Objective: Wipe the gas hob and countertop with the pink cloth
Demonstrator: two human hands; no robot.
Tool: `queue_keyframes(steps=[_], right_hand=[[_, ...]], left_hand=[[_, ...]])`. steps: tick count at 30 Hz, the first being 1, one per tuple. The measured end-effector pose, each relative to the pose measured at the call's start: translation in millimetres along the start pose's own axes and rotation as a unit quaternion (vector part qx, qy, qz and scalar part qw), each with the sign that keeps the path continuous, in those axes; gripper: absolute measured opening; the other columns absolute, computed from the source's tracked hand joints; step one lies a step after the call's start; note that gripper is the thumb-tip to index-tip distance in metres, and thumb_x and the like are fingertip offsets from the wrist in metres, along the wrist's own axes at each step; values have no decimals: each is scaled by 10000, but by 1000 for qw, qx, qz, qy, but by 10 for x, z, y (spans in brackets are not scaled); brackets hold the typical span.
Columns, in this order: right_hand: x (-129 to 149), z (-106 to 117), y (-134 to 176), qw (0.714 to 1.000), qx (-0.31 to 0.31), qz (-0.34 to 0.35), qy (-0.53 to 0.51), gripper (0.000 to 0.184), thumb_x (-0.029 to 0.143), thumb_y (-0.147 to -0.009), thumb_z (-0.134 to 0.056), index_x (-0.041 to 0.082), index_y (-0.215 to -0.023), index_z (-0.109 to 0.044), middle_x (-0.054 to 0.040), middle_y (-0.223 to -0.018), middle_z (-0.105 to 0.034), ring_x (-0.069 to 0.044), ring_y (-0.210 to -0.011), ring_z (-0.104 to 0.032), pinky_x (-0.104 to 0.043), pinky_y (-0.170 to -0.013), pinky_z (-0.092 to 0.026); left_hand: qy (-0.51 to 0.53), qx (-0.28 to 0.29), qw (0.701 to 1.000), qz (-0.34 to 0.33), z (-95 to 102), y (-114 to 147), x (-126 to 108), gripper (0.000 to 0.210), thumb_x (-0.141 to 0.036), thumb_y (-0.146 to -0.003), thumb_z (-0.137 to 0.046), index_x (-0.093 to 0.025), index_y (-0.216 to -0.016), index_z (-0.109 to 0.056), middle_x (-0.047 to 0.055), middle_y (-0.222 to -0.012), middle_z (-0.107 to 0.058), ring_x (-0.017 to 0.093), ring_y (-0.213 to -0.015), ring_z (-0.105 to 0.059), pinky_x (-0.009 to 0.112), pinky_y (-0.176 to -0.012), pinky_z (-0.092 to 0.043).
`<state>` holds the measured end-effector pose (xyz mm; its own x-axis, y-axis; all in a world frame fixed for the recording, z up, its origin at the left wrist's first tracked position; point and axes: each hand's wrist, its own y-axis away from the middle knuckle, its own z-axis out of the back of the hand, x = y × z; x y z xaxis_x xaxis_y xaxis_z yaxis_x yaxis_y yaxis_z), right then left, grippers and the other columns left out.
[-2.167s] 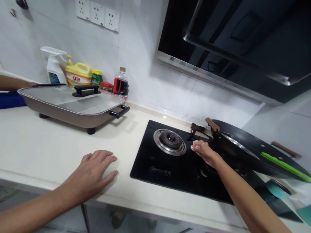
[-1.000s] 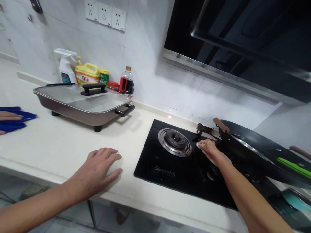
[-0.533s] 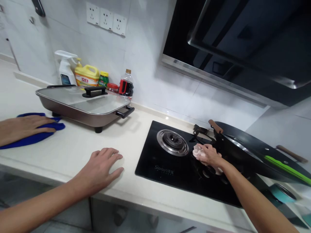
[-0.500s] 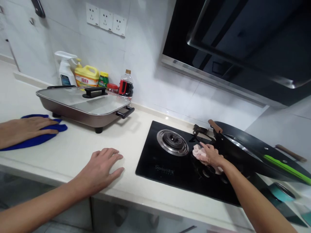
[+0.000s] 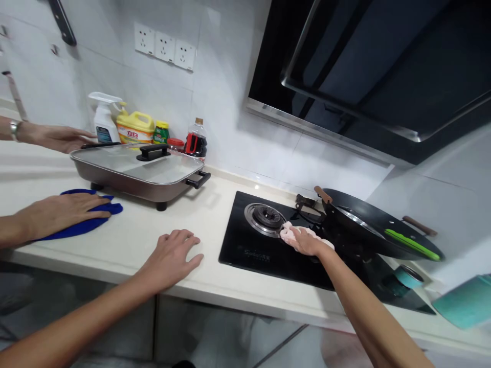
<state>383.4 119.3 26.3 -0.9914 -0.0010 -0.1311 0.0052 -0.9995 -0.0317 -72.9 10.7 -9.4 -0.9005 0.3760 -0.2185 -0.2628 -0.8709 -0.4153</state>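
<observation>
My right hand point(image 5: 306, 241) presses a pale pink cloth point(image 5: 287, 234) onto the black glass gas stove point(image 5: 245, 251), just right of the round burner point(image 5: 264, 217). Its fingers are closed over the cloth, which trails out beneath the palm. My left hand point(image 5: 174, 257) rests on the white countertop point(image 5: 205, 225) left of the stove, fingers spread and holding nothing. A wok point(image 5: 368, 227) with wooden handles and a bright green utensil handle point(image 5: 412, 244) sits on the stove's right side.
At left, another person's hand point(image 5: 67, 214) lies on a blue cloth point(image 5: 79, 228); their other hand point(image 5: 57, 138) is at a lidded electric pan point(image 5: 134, 176). Bottles point(image 5: 134, 130) stand behind it. A range hood point(image 5: 364, 66) overhangs the stove. Teal containers point(image 5: 466, 301) stand at right.
My right hand has moved the pink cloth left, closer to the burner. The other person's second hand has appeared at the pan, which has shifted slightly right. My left hand stays put.
</observation>
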Motion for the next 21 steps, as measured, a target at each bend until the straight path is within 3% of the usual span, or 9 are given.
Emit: queue_keyframes(steps=[5,10,15,18,21], right_hand=[[286,21,323,998,25,61,-7,686,577,-1020,-389,280,-1631,-294,-207,-1635,-355,-404,-1439,-408,-620,-1119,-309],[628,47,673,995,-26,96,-27,568,411,-1040,-334,270,-1589,-371,-169,-1598,-405,-376,-1373,-415,-597,-1128,-272],[1215,162,856,985,-61,113,-115,516,366,-1037,-277,274,-1497,-489,-134,-1518,-498,-356,-1274,-451,-563,-1071,-307],[1632,275,865,978,-67,116,-163,507,444,-1046,-282,283,-1464,-519,-110,-1488,-535,-337,-1268,-467,-530,-1062,-330],[2061,366,904,963,-65,139,-220,639,676,-977,-409,259,-1439,-554,-122,-1476,-543,-353,-1309,-457,-543,-1111,-302]], left_hand=[[3,16,1000,11,66,6,-58,376,-418,-928,-499,-189,-1149,-700,133,-1216,-670,319,-1176,-571,503,-1010,-387],[14,4,1000,4,87,20,-54,361,-421,-929,-510,-200,-1137,-705,126,-1194,-678,313,-1157,-572,487,-988,-401],[2,-1,1000,4,49,7,7,348,-427,-928,-525,-222,-1143,-706,115,-1198,-683,305,-1147,-577,479,-982,-408],[5,0,1000,7,34,-12,39,352,-434,-925,-530,-226,-1146,-707,115,-1218,-684,303,-1155,-576,483,-981,-411],[5,2,1000,11,39,-26,63,357,-453,-931,-524,-232,-1138,-714,115,-1238,-686,306,-1168,-580,484,-973,-421]])
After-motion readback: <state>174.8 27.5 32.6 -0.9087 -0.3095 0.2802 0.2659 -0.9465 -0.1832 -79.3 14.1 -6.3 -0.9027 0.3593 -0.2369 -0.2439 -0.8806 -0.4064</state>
